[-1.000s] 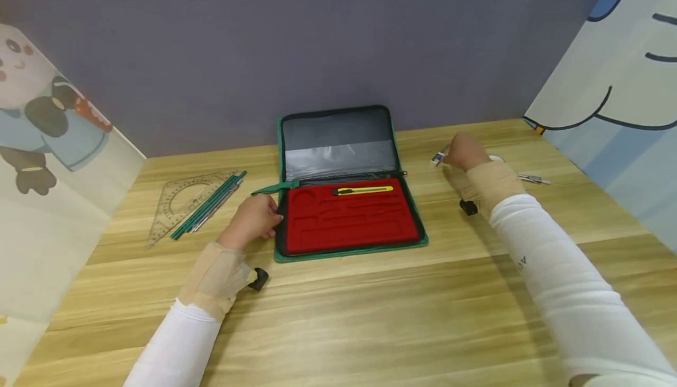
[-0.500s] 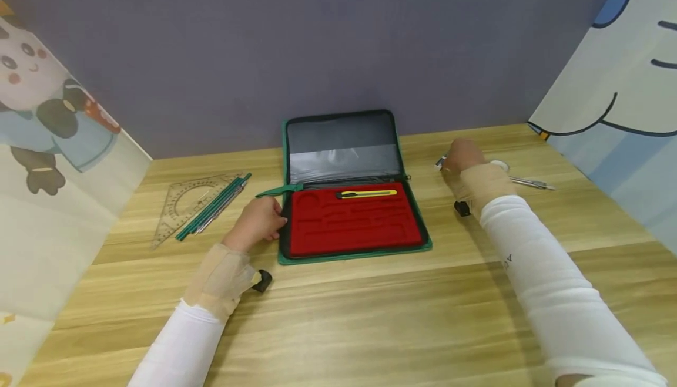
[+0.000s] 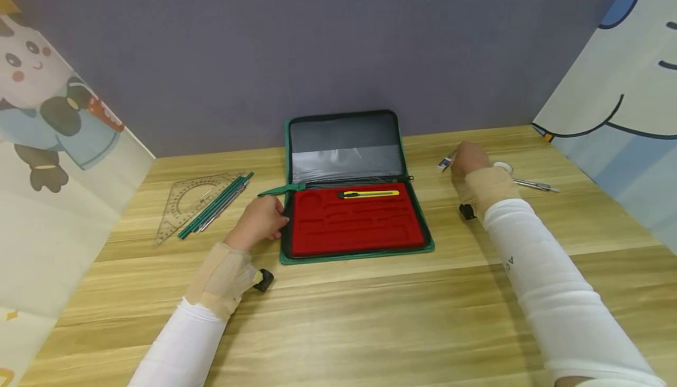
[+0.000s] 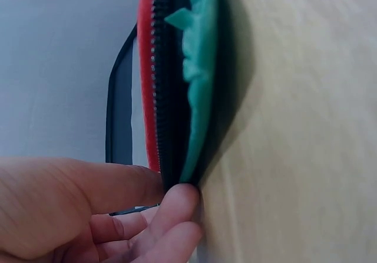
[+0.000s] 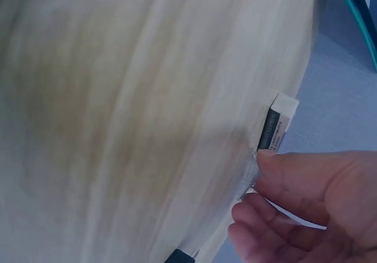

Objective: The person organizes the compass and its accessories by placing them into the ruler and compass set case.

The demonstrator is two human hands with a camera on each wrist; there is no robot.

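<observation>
A green zip case (image 3: 357, 259) lies open on the table, its red moulded tray (image 3: 357, 231) facing up with a yellow utility knife (image 3: 370, 194) in the top row. My left hand (image 3: 260, 221) pinches the case's left edge between thumb and fingers; the left wrist view shows the black zip (image 4: 158, 86) there. At the right, my right hand (image 3: 469, 159) is down at the tabletop beside a white eraser (image 3: 445, 164) in a dark printed sleeve. Its thumb and fingers close around a small silvery, clear-looking thing (image 5: 250, 179), mostly hidden.
On the left lie a clear set square (image 3: 174, 202) with a protractor scale, green pencils (image 3: 214, 206) and thin silvery tools (image 3: 224, 206). A white ring-like piece (image 3: 503, 167) and a metal compass (image 3: 535, 185) lie right of my right hand. A grey partition (image 3: 338, 40) stands behind.
The head view has shifted slightly. My right hand dips a little left towards the eraser, then back right, leaving more of the eraser in sight. My left hand stays at the case's edge.
</observation>
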